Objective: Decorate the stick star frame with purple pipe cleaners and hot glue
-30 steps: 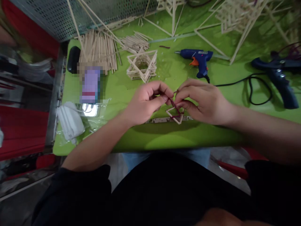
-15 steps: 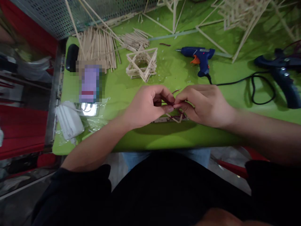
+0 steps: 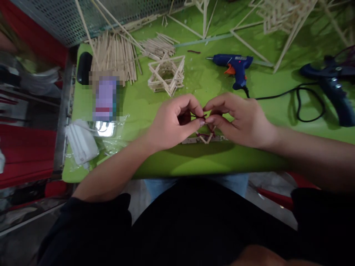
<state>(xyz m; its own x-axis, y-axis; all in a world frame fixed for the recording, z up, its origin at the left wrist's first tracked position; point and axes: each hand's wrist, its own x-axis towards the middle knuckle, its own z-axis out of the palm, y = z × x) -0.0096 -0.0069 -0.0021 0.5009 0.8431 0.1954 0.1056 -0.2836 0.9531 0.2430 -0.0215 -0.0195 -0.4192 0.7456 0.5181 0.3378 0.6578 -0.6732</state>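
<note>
Close to the table's front edge, my left hand pinches a thin dark red cord between thumb and fingertips. My right hand meets it from the other side, its thumb and index fingertips closed in at the same cord. Just below the fingertips is a small V-shaped corner of wooden sticks, with dark red cord wound on it; my hands hide the rest of that piece. Beneath it lies a pale flat strip with marks.
A star-shaped stick frame stands beyond my hands. Piles of sticks lie at the back left. A blue glue gun with a black cable rests behind my right hand, a dark-handled tool farther right. A white power bank sits left.
My fingertips have shifted slightly, with the right index finger and thumb spread a little more. The cord between them now lies more sideways. The stick corner has moved slightly left.
</note>
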